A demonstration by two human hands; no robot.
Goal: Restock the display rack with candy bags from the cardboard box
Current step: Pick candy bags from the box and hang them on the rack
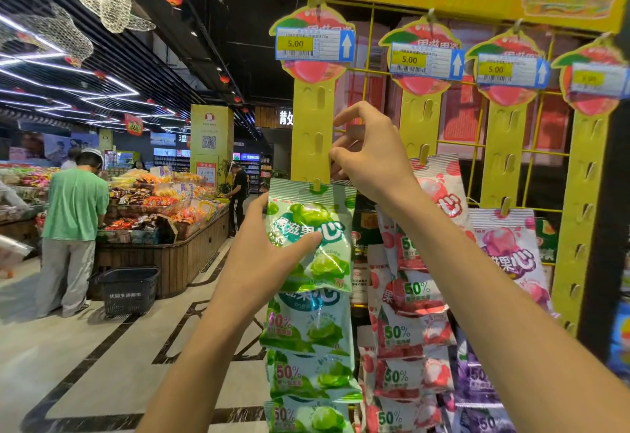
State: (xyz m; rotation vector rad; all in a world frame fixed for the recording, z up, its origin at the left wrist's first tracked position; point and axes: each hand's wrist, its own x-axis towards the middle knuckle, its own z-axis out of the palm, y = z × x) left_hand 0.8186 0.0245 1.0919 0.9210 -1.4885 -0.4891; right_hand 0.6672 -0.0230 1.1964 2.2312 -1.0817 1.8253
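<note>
A green candy bag (324,224) hangs by its top hole on a tab of the leftmost yellow hanging strip (315,132) of the display rack (504,146). My left hand (272,245) holds this bag from the left, thumb pressed on its front. My right hand (368,156) is at the bag's top right corner by the strip, fingers curled and pinching there. Several more green bags (313,364) hang below it. The cardboard box is out of view.
Red and pink candy bags (409,323) hang on the strips to the right, with purple ones (477,385) lower. Price tags (313,44) top each strip. At left, a person in a green shirt (75,207) stands by a snack counter, with a black basket (128,291) on the floor.
</note>
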